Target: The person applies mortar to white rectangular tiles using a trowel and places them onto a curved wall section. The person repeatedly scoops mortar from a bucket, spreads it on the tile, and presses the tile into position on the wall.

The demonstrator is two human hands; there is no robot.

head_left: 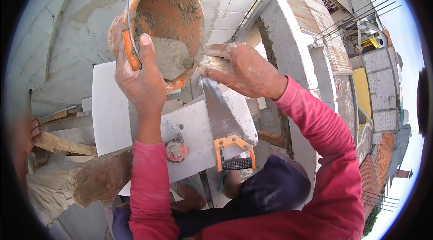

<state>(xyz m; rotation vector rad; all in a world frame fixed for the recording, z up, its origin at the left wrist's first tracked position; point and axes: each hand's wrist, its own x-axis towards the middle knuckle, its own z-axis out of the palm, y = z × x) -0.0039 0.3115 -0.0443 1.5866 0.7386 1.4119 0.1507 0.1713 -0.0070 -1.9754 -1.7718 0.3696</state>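
Note:
An orange bucket (195, 10) with a wire handle is tilted so its mouth faces me, its inside coated with wet grey mortar (158, 3). My left hand (143, 75) is closed on its lower left rim, thumb over the edge. My right hand (246, 69) grips the mortar-caked handle of a trowel (169, 57), whose grey-smeared blade is inside the bucket mouth. Under my hands, a handsaw (221, 116) with an orange and black handle lies on a pale block (194, 125). A red round tape measure (176, 150) lies to its left on the same block.
Another white block (108, 109) stands at the left. Wooden boards (63, 143) and a rough timber end (101, 179) lie below it. Another person's hand (34, 127) shows at the left edge. A block wall (288, 37) rises on the right, with steel bars (356, 21) sticking out beyond.

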